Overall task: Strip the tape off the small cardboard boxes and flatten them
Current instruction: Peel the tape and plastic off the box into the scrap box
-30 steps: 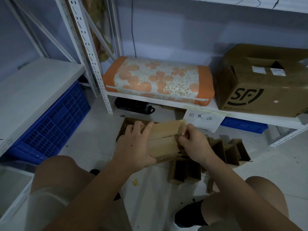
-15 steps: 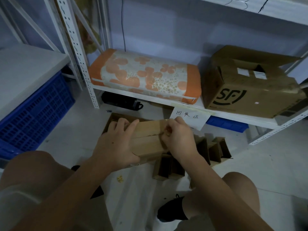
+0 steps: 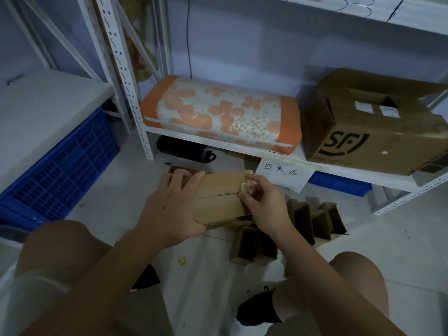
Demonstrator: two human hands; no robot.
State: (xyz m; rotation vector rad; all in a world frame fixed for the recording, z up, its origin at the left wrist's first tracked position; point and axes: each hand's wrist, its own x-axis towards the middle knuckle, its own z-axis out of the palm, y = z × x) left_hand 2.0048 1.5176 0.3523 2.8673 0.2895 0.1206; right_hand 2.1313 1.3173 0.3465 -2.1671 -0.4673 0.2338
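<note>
Small brown cardboard box [image 3: 218, 200] mid-frame, held above floor. Left hand [image 3: 169, 212] clamps its near end, fingers wrapped over top. Right hand [image 3: 264, 204] pinches crumpled clear tape [image 3: 247, 185] at right end. Tip imo: peel slow, low angle, keep box braced.

— Where are the arms?

— Both bare forearms reach forward from the bottom edge, converging toward the middle, between two bent bare knees.

— And the left hand [image 3: 171, 209]?

— Back of the hand up, fingers spread and curled over the far top edge of a small box [image 3: 218, 198], thumb hooked under its near corner. A firm grip around the left end.

— The right hand [image 3: 263, 204]?

— At the box's right end, wrist bent slightly inward. Thumb and forefinger pinch a crumpled bit of clear tape [image 3: 247, 185] at the top right corner; the other fingers curl loosely behind.

— Do the hands touch?

— No, the box's top lies bare between them.
</note>
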